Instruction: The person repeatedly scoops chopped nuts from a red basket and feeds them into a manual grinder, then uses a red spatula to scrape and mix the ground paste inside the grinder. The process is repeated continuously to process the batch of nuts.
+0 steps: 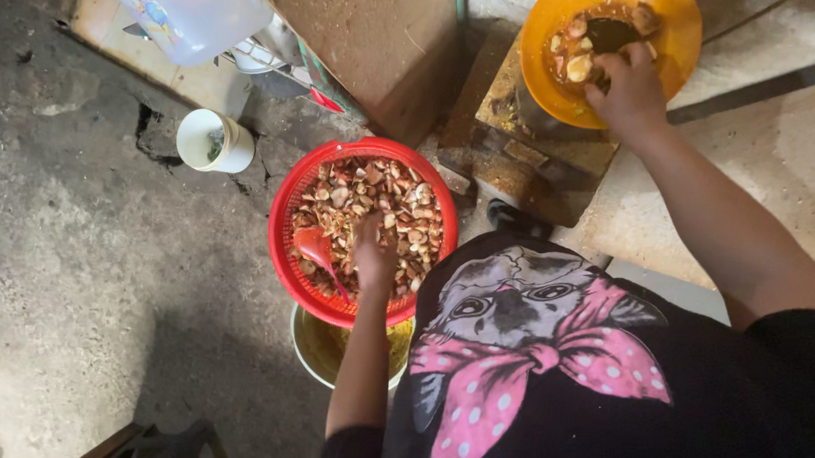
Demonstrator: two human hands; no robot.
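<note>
**Red basket of nut pieces could tip**

Our left hand (372, 260) digs curled fingers into the red basket (284, 220), which might slide off its bucket (308, 346). Farther off, our right hand (632, 87) pinches pieces in the orange bowl (684, 33).

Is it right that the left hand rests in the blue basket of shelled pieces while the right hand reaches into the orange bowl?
Not quite: the head view shows the basket is red, not blue. The rest holds: the left hand rests among the shelled pieces in it, and the right hand reaches into the orange bowl.
</note>
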